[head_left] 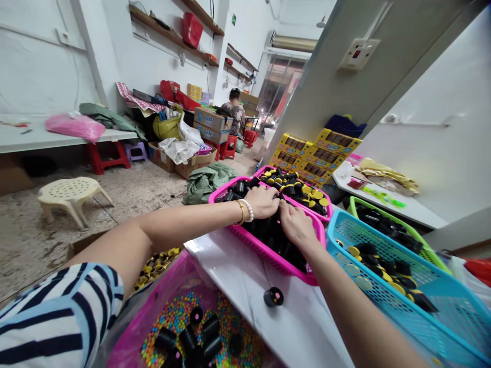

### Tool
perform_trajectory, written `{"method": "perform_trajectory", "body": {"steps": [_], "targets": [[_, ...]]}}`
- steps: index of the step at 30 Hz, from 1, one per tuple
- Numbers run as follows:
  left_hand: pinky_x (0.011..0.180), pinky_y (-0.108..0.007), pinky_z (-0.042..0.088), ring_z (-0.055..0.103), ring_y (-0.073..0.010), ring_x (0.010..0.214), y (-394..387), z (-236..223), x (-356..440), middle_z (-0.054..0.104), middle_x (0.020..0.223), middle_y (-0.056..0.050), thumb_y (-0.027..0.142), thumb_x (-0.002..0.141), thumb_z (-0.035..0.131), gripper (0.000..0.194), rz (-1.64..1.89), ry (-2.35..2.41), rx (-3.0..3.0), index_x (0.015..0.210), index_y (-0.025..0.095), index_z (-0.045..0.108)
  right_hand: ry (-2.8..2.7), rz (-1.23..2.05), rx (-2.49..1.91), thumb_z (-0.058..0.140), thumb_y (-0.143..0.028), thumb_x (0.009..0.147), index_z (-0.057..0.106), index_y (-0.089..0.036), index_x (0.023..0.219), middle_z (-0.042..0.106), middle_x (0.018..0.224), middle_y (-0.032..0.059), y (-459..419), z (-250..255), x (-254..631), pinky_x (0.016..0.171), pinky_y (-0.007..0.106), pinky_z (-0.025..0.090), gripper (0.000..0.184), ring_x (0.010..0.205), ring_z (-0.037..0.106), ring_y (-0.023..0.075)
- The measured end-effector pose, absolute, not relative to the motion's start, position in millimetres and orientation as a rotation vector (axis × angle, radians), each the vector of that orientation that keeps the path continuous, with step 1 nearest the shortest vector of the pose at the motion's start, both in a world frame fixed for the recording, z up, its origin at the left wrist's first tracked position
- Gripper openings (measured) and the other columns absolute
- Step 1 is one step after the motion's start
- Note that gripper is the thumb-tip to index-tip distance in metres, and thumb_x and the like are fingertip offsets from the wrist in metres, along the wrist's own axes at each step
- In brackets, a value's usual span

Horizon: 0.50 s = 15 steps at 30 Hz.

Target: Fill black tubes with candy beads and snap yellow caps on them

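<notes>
My left hand, with a gold bangle and a pearl bracelet at the wrist, reaches into a pink basket full of small black tubes. Its fingers curl down among the tubes; what they grip is hidden. My right hand lies beside it in the same basket, fingers bent down into the black tubes. The two hands touch at the fingertips. One black tube lies alone on the white tabletop in front of the basket.
A second pink basket behind holds black and yellow pieces. A blue basket and a green one stand at the right. A pink tub of coloured candies with black tubes sits below. A person sits far back by boxes. A white stool stands on the floor.
</notes>
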<state>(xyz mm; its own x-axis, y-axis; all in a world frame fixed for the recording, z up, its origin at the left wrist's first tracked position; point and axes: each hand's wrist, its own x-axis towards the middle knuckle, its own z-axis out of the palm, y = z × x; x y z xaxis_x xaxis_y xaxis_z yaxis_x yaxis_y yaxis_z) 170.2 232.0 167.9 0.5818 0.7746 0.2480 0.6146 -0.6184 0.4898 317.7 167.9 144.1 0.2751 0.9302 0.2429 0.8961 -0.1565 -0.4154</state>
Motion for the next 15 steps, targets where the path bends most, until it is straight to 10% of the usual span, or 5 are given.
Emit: {"method": "perform_trajectory", "body": {"steps": [15], "targets": [[0.106,-0.049,0.044,0.052,-0.0316,0.125,191.5,145.3,171.5,0.055,0.135,-0.009,0.061,0.092,0.047,0.055,0.844,1.227,2.283,0.135,0.026,0.051,-1.519,0.176,-2.05,0.032,-0.047,0.095,0.067,-0.023,0.127,0.068,0.106,0.0153,164.9,119.0,331.1,0.098,0.049,0.048,0.053,0.108,0.063,0.0318]]}}
